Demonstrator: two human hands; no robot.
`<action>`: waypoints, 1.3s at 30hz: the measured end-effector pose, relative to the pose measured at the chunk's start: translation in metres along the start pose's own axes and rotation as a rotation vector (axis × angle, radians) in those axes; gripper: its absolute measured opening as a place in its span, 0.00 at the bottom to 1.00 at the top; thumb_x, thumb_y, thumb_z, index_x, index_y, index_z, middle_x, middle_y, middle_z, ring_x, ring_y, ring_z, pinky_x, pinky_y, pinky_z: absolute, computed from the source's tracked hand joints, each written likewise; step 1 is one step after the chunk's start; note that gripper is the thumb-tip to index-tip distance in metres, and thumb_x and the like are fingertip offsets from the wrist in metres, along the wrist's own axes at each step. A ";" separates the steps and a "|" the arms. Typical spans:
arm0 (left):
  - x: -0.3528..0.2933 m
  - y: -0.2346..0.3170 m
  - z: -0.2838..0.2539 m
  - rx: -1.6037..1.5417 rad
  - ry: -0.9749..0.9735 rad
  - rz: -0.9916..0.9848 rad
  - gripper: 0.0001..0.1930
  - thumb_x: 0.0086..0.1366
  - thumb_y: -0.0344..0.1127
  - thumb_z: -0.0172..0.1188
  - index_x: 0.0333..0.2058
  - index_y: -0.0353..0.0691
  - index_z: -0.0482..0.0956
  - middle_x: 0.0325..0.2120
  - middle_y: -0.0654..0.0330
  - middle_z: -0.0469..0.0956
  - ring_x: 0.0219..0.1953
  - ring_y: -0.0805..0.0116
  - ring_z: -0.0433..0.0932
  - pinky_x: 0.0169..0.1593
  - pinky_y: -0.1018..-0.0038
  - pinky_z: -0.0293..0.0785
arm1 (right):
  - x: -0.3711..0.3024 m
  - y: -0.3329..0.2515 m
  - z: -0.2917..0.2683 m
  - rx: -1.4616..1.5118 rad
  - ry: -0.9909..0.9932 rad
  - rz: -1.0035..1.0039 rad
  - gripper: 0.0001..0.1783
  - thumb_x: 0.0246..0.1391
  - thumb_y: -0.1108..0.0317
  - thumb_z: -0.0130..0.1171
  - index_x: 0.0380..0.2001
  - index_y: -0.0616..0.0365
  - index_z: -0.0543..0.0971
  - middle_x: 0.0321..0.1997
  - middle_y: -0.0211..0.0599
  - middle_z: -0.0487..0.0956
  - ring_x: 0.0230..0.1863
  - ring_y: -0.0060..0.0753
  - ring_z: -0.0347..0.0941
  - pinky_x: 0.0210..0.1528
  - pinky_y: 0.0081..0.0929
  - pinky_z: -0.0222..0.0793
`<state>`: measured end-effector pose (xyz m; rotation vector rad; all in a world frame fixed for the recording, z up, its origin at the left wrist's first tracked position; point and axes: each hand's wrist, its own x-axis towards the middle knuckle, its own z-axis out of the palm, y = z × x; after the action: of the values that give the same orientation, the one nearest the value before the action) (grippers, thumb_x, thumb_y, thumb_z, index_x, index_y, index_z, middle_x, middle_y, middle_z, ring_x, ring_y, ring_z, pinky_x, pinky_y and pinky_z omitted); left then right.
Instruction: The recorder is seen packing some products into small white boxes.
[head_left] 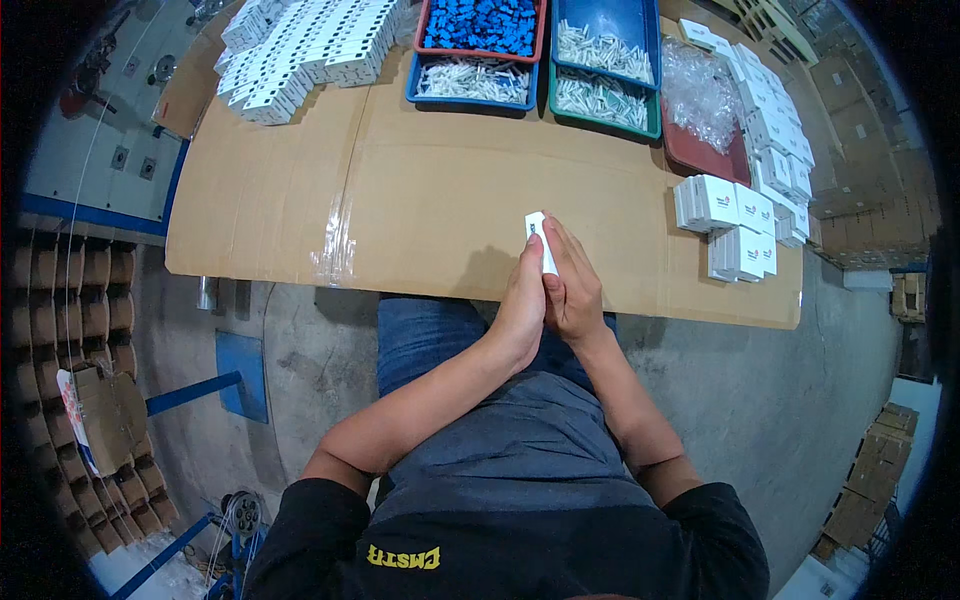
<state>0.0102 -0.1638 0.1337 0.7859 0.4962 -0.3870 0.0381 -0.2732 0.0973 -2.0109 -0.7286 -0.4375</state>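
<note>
A small white box (537, 232) stands out between my two palms, over the front edge of the cardboard-covered table (430, 200). My left hand (520, 300) presses it from the left, fingers pointing up and away from me. From the right, my right hand (576, 285) lies against its other side, with the thumb bent toward the left hand. The lower part of the box is hidden by the hands. Nothing else is near enough for either hand to touch.
White boxes (300, 55) stand in rows at the far left; more boxes (735, 215) are stacked at the right. Trays at the back hold blue pieces (480, 25) and white sticks (475, 82). Clear plastic bags (700, 95) fill a red tray (705, 160).
</note>
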 end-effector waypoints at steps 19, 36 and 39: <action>0.000 0.020 -0.022 0.328 -0.151 0.126 0.31 0.74 0.62 0.46 0.57 0.38 0.70 0.39 0.62 0.76 0.41 0.72 0.76 0.44 0.73 0.73 | 0.012 -0.009 -0.016 0.822 -0.110 0.720 0.33 0.70 0.52 0.51 0.68 0.64 0.66 0.74 0.53 0.62 0.73 0.46 0.62 0.66 0.37 0.65; -0.032 0.025 -0.016 0.231 -0.206 0.134 0.34 0.74 0.67 0.40 0.64 0.47 0.66 0.45 0.66 0.76 0.42 0.76 0.76 0.41 0.77 0.73 | 0.013 -0.045 -0.028 0.163 -0.083 -0.092 0.38 0.62 0.49 0.59 0.68 0.63 0.67 0.73 0.56 0.62 0.74 0.56 0.58 0.72 0.44 0.56; -0.041 0.020 -0.005 0.312 -0.166 0.415 0.33 0.77 0.60 0.42 0.70 0.44 0.59 0.59 0.60 0.70 0.55 0.71 0.72 0.56 0.74 0.70 | 0.007 -0.057 -0.037 0.252 -0.091 -0.038 0.38 0.64 0.50 0.59 0.69 0.62 0.66 0.75 0.54 0.60 0.76 0.53 0.56 0.73 0.44 0.55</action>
<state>-0.0151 -0.1411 0.1647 1.1215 0.1087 -0.1409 0.0064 -0.2796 0.1570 -1.7907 -0.8363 -0.2628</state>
